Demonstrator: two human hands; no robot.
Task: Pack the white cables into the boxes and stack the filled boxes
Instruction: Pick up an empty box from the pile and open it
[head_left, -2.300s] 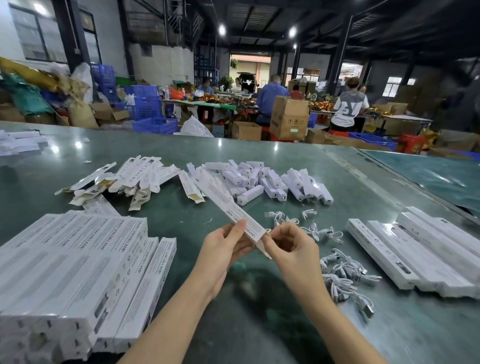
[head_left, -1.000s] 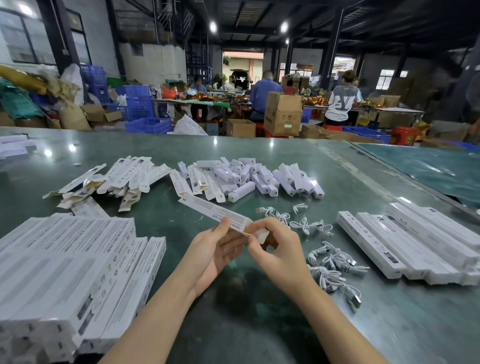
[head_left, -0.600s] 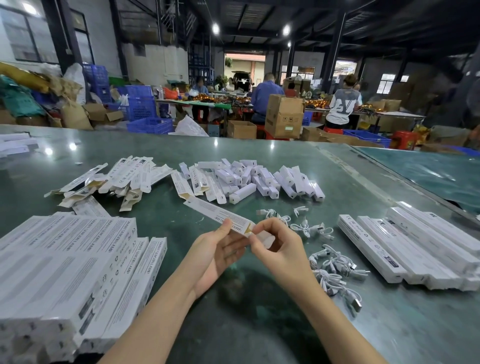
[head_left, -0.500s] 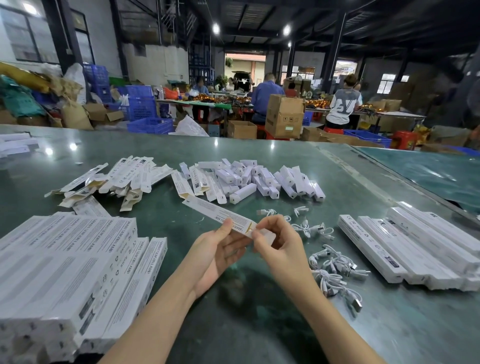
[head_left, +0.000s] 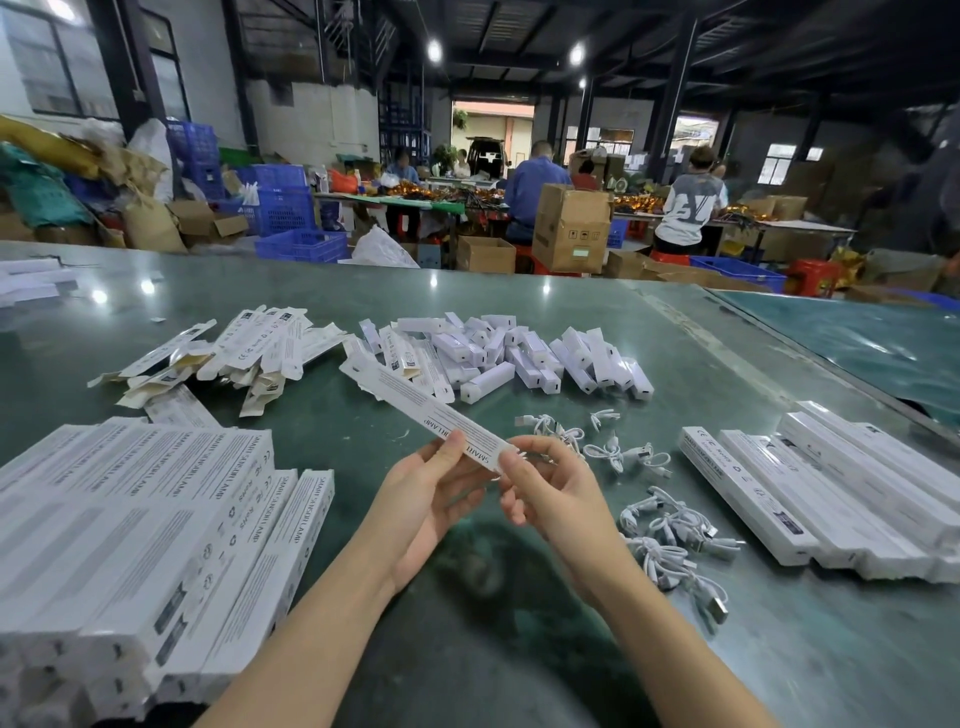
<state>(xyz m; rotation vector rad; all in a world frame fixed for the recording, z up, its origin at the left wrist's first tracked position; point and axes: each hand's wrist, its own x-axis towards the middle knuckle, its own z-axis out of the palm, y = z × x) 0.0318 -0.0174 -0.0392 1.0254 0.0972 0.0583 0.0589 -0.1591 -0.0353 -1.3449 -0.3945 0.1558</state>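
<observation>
Both hands meet over the green table (head_left: 519, 312), holding one long white box (head_left: 415, 410) just above its surface. The left hand (head_left: 426, 499) grips the box near its close end, thumb laid on the printed top face and the other fingers curled underneath. The right hand (head_left: 550, 493) pinches the very end of the same box, its thumb and forefinger closed on the end flap; whether the flap is fully tucked cannot be told. From the hands, the box slants up and away to the left, its far end reaching toward the heap of small white cartons (head_left: 519, 353) lying beyond it.

The loose white cables (head_left: 670, 525) lie on the table just right of the held box, some coiled close by the right wrist, others scattered beside the box's near end. No cable touches either hand. Further right of the box, a row of long boxes (head_left: 831, 488) lies side by side. To its left sits a broad stack of filled boxes (head_left: 145, 530), and behind that a spread of flattened box sleeves (head_left: 234, 353).
</observation>
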